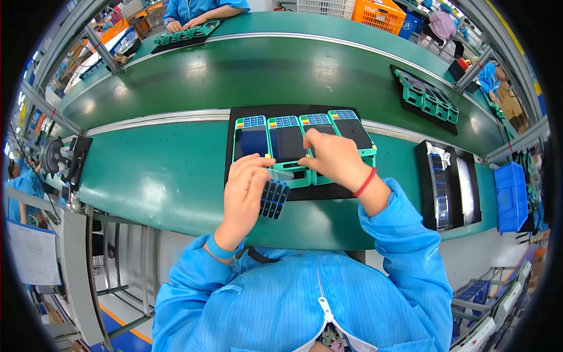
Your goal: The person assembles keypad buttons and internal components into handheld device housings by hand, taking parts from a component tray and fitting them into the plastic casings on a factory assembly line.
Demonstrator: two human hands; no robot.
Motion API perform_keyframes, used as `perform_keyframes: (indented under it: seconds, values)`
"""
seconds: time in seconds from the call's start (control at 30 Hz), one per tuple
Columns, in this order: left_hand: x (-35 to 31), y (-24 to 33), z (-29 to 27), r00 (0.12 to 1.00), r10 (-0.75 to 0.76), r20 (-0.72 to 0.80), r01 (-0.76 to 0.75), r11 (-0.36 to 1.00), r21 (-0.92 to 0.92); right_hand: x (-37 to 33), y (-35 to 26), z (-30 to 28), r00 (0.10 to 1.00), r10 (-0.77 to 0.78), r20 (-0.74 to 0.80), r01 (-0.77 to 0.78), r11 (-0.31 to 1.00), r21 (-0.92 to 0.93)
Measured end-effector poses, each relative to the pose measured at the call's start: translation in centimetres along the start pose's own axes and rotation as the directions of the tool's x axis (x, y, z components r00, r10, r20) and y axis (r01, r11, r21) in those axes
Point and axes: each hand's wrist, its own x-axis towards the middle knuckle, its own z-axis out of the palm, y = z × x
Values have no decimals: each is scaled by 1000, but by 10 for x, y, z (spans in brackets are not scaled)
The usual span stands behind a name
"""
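My left hand (245, 183) is closed on a small keypad (274, 199) with rows of dark, blue-edged keys, held tilted at the near edge of a black tray (233, 126). A bit of clear film shows by its fingertips. Side by side on the tray lie several green-framed handheld terminals (285, 144) with dark screens and blue keys along their far ends. Over the middle ones hovers my right hand (340, 157), its fingers curled into a pinch. Whatever sits between those fingertips is too small to make out. The hand partly covers the terminals beneath.
At right stands a black box (431, 217) with keypads and white wrapping, beside a blue bin (511, 196). Another tray of green frames (428, 100) lies on the conveyor belt. Across it, a person's hands (185, 24) work on green parts. A black reel (54, 157) stands left.
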Motion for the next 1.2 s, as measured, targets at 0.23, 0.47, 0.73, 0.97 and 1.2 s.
perform_keyframes:
  seconds: [0.23, 0.47, 0.73, 0.97, 1.2]
  values:
    - [-9, 7, 28, 963, -263, -52, 219, 883, -416, -60, -28, 12, 995, -61, 73, -26, 565, 825]
    - [-8, 10, 31, 997, -5, 77, 20, 981, -192, -69, -11, 6, 987, -58, 150, -94, 551, 829]
    - [-9, 17, 45, 944, -315, 95, 314, 778, -544, -80, -12, 22, 990, -43, 136, -94, 519, 849]
    - [-11, 10, 39, 947, -278, 162, 314, 908, -278, -82, 1, -7, 991, 125, 42, -108, 580, 808]
    - [-7, 14, 45, 960, -273, 59, 275, 961, -18, -80, -7, -17, 899, -118, -422, 312, 849, 427]
